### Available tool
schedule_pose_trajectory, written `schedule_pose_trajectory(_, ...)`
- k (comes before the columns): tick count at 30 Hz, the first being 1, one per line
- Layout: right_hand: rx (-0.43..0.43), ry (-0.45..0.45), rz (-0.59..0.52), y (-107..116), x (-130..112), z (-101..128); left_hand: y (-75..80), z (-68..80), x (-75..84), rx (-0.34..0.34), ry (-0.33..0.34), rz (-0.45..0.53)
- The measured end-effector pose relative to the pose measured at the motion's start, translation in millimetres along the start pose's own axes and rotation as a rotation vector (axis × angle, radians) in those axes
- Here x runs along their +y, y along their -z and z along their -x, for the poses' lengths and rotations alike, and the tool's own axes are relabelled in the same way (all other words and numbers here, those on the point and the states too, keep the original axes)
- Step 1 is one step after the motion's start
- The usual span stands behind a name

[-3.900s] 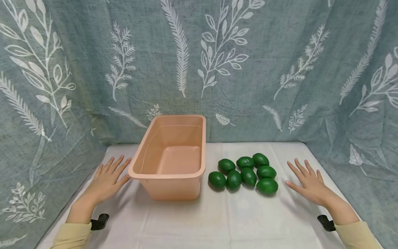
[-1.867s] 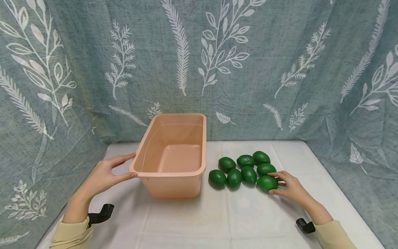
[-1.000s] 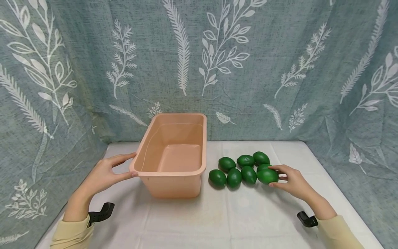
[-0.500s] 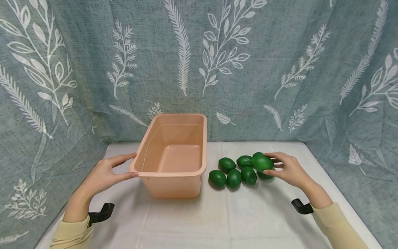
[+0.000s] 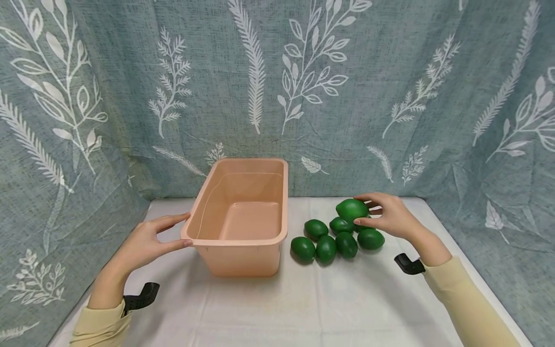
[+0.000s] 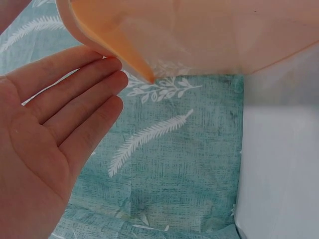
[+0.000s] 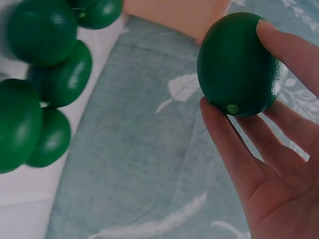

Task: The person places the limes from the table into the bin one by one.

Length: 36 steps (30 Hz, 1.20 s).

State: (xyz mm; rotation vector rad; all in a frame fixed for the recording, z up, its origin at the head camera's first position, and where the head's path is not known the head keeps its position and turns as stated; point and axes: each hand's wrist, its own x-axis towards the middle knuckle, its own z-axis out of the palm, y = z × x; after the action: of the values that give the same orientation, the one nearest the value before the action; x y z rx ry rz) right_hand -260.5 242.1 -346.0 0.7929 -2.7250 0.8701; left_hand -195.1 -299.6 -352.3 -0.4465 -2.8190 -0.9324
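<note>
In the head view my right hand (image 5: 392,214) holds a glossy green lime (image 5: 352,210) between thumb and fingers, raised above the others. In the right wrist view the thumb presses one side of this lime (image 7: 241,64), with fingers beneath and behind it. Several more limes (image 5: 326,249) lie bunched on the white cloth below. My left hand (image 5: 140,246) touches the left rim of a peach plastic bin (image 5: 238,260) near its front corner. Its thumb and index finger are spread apart there. In the left wrist view the fingers (image 6: 75,99) look mostly straight, tips against the rim.
The bin's inside floor (image 5: 251,221) shows bare, and its right wall stands between it and the limes. A white cloth (image 5: 269,308) covers the table. A teal leaf-patterned curtain (image 5: 208,96) rises along the back and sides.
My right hand went to the front-right lime, gripped it, lifted it, and moved it back and left over the group. The left hand moved onto the bin's rim and has stayed there.
</note>
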Motion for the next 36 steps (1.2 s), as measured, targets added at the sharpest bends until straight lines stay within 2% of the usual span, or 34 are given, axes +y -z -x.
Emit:
schedule_pose_trajectory(20, -0.138, 0.054, -0.034, 7, -52, -67, 0.6, 0.5, -0.4, 0.008, -0.01, 0.008)
schedule_pose_trajectory(36, -0.244, 0.125, -0.072, -14, -98, -118, -0.2, 0.8, -2.1, -0.001, 0.006, -0.002)
